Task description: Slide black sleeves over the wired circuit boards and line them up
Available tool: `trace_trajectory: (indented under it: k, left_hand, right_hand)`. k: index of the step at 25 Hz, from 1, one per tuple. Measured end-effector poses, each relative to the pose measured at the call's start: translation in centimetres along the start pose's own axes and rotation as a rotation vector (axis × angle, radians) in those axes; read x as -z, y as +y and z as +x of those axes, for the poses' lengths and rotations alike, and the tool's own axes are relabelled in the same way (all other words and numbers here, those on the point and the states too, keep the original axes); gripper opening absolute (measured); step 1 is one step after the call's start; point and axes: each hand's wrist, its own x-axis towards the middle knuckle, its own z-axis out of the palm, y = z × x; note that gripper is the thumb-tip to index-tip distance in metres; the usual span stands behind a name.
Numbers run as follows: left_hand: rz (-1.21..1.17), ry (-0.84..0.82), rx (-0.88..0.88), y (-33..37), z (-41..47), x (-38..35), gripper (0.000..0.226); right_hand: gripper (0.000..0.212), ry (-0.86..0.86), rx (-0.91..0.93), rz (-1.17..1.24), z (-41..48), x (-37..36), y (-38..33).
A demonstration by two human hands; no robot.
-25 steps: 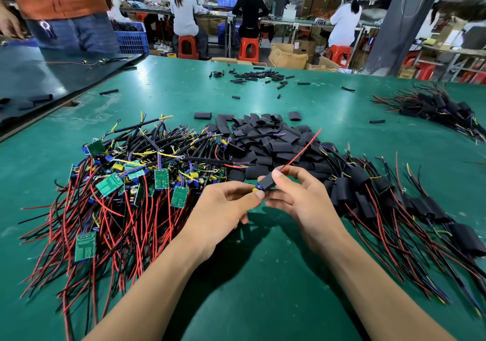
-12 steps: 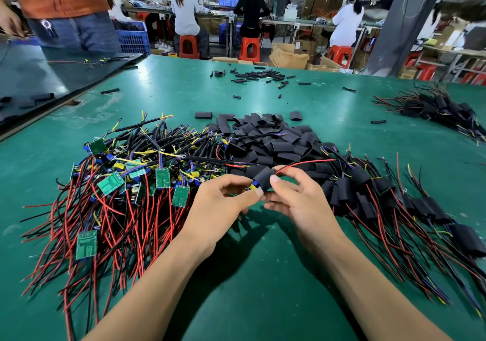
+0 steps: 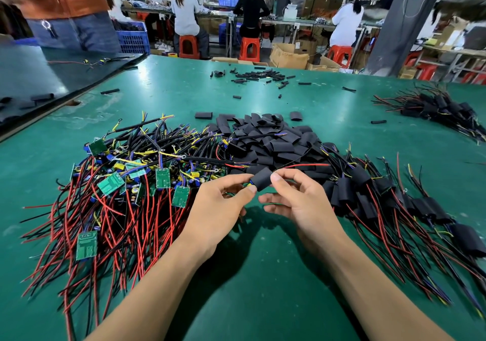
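Observation:
Between my two hands is a black sleeve (image 3: pixel 263 178) that covers most of a circuit board; only a bit of blue shows at its left end. My left hand (image 3: pixel 218 206) pinches that left end. My right hand (image 3: pixel 297 198) pinches the sleeve's right end with thumb and forefinger. A red wire (image 3: pixel 307 165) runs right from the sleeve. A heap of bare green boards with red and black wires (image 3: pixel 118 191) lies to the left. A pile of loose black sleeves (image 3: pixel 268 138) sits behind my hands. Sleeved boards (image 3: pixel 394 201) lie in a row on the right.
The green table (image 3: pixel 263 288) carries a second bundle of sleeved boards (image 3: pixel 436 109) at the far right and scattered thin black tube pieces (image 3: pixel 255 75) at the back. A dark mat (image 3: pixel 39 77) lies at the left. Several people sit at benches beyond.
The sleeve has slid further over the board, which is now nearly covered. The red wire has swung down from pointing up-right to lying level toward the right.

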Motion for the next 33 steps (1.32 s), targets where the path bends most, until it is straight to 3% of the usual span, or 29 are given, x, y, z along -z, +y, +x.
trace_trajectory:
  k: [9,16,23,28,33]
  left_hand:
    - [-0.045,-0.039,0.021,0.1,0.0,0.0,0.020]
    - [0.145,0.058,-0.083,0.0,-0.1,-0.4,0.017]
    - [-0.019,0.034,-0.047,0.3,-0.1,0.0,0.021]
    - [-0.029,0.016,-0.019,0.5,-0.2,-0.2,0.026]
    - [0.012,-0.085,0.063,0.8,-0.5,-0.2,0.007]
  right_hand:
    - [0.011,0.004,-0.064,0.004,0.1,0.2,-0.1]
    - [0.012,0.007,-0.018,-0.082,-0.4,-0.4,0.1]
    - [0.009,0.000,0.143,-0.174,-0.5,-0.7,0.7]
    - [0.007,0.049,0.102,-0.127,-0.3,-0.4,0.4]
    - [0.007,0.109,0.038,0.002,-0.1,-0.1,0.0]
